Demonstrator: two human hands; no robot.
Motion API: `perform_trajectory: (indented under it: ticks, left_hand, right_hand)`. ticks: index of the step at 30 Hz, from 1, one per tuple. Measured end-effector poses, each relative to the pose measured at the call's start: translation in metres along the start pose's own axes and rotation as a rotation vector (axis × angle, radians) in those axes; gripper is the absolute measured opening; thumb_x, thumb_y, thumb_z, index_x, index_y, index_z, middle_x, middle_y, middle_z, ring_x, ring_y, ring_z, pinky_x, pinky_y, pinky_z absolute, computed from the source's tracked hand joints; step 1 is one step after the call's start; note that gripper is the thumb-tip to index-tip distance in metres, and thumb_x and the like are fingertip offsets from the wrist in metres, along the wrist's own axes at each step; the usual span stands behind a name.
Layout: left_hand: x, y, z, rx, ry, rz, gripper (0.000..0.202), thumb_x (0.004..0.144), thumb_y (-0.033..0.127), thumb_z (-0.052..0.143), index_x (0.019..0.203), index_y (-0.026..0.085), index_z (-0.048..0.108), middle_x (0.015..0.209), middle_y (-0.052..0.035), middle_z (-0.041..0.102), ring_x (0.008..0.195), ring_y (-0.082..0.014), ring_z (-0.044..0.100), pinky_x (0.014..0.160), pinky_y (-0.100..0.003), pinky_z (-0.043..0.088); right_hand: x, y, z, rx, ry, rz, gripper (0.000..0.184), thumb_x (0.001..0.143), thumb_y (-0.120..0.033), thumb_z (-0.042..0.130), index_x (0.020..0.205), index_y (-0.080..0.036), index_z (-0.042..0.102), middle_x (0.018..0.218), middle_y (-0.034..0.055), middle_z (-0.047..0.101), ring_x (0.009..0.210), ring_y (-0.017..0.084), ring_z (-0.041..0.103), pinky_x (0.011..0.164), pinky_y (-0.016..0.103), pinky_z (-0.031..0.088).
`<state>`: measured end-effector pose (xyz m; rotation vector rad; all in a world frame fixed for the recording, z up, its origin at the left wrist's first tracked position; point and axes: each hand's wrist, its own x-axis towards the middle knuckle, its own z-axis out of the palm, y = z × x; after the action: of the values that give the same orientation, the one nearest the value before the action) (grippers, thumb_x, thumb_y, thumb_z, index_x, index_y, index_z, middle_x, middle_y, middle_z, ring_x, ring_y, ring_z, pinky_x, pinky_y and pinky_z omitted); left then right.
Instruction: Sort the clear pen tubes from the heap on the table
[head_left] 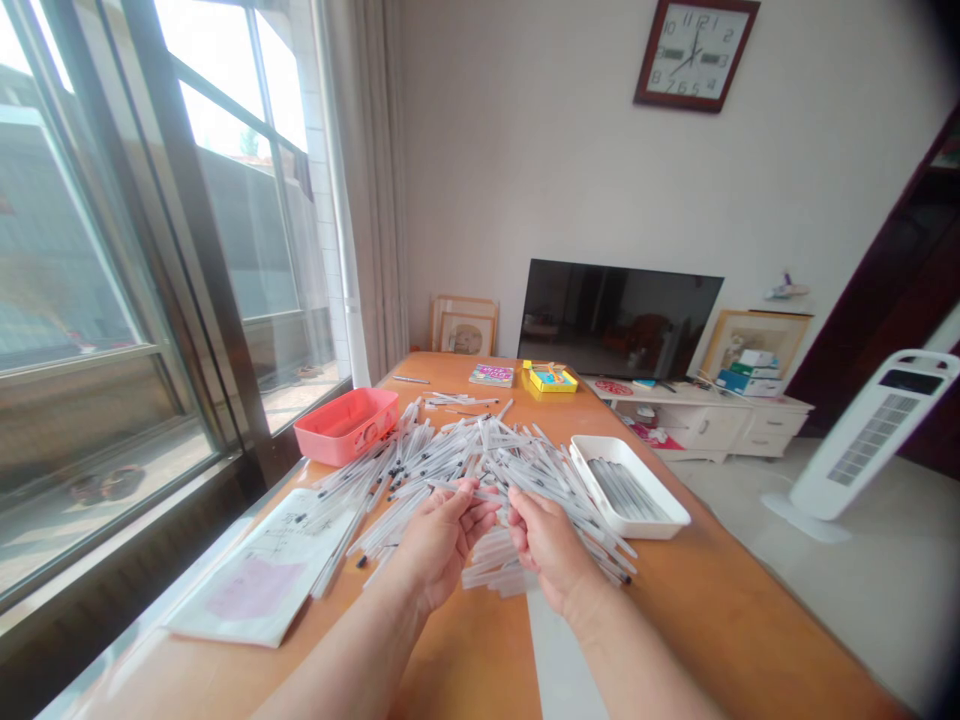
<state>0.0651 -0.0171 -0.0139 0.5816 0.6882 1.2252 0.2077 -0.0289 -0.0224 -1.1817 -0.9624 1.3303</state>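
Note:
A translucent pen (pixel 491 496) lies between my two hands over the near side of a big pile. My left hand (pixel 448 535) pinches it between thumb and fingers, palm turned partly up. On the other end, the fingertips of my right hand (pixel 546 545) are closed; what exactly they grip there is partly hidden. Many clear pens and pen barrels (pixel 442 455), some with black ends, spread loosely beyond and around both hands. Below my fingers, a bunch of clear plastic pieces (pixel 491 575) sits on the wooden table (pixel 465 660).
To the right stands a white tray (pixel 670 513) with grey-filled pen pieces (pixel 622 488) inside. A red plastic basket (pixel 319 440) is at the left edge, near a printed bag (pixel 255 590). Farther back are a yellow box (pixel 551 383) and a colourful booklet (pixel 492 375).

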Motion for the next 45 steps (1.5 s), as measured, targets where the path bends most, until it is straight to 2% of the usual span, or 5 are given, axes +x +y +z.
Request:
perform_trajectory:
  ticks: [11,16,21,30,45]
  left_hand:
    - [0.003,-0.005,-0.002,0.035,0.016,0.015,0.015,0.088,0.014,0.068,0.100,0.017,0.059,0.102,-0.0106,0.074,0.072,-0.0134,0.071,0.071,-0.025,0.059]
    - [0.004,0.000,-0.008,0.135,-0.011,0.048,0.016,0.085,0.026,0.072,0.091,0.016,0.061,0.084,-0.0057,0.070,0.062,-0.0110,0.065,0.061,-0.022,0.054]
    - [0.007,0.013,-0.015,0.240,0.094,0.032,0.031,0.084,0.035,0.071,0.109,0.018,0.065,0.071,0.0000,0.063,0.053,-0.0078,0.056,0.050,-0.017,0.044]
    - [0.017,0.027,-0.029,0.383,0.223,0.202,0.042,0.068,0.034,0.079,0.104,0.020,0.062,0.062,0.0045,0.058,0.044,-0.0052,0.044,0.042,-0.015,0.031]
    - [0.014,0.037,-0.023,0.183,0.085,0.204,0.037,0.074,0.036,0.082,0.101,0.015,0.066,0.078,-0.0004,0.062,0.059,-0.0061,0.056,0.052,-0.017,0.042]
  right_hand:
    - [-0.001,0.008,0.006,0.121,-0.054,0.103,0.041,0.085,-0.057,0.061,0.071,-0.019,0.054,0.050,-0.0060,0.046,0.037,0.004,0.025,0.037,0.019,0.010]
    - [-0.008,0.007,0.016,-0.037,-0.111,0.100,0.043,0.087,-0.059,0.058,0.074,-0.018,0.058,0.047,-0.0038,0.050,0.035,0.005,0.028,0.037,0.019,0.012]
    - [-0.004,0.007,0.005,-0.166,-0.068,0.003,0.042,0.086,-0.057,0.058,0.072,-0.018,0.058,0.047,-0.0044,0.050,0.039,0.006,0.033,0.041,0.020,0.020]
    - [0.019,0.010,-0.026,-0.347,0.132,-0.227,0.034,0.084,-0.050,0.060,0.070,-0.019,0.060,0.056,-0.0026,0.055,0.053,0.012,0.044,0.053,0.024,0.033]
    - [0.034,0.013,-0.020,-0.851,0.199,-0.380,0.012,0.081,-0.024,0.055,0.078,-0.024,0.067,0.065,-0.0002,0.066,0.059,0.017,0.054,0.055,0.026,0.028]
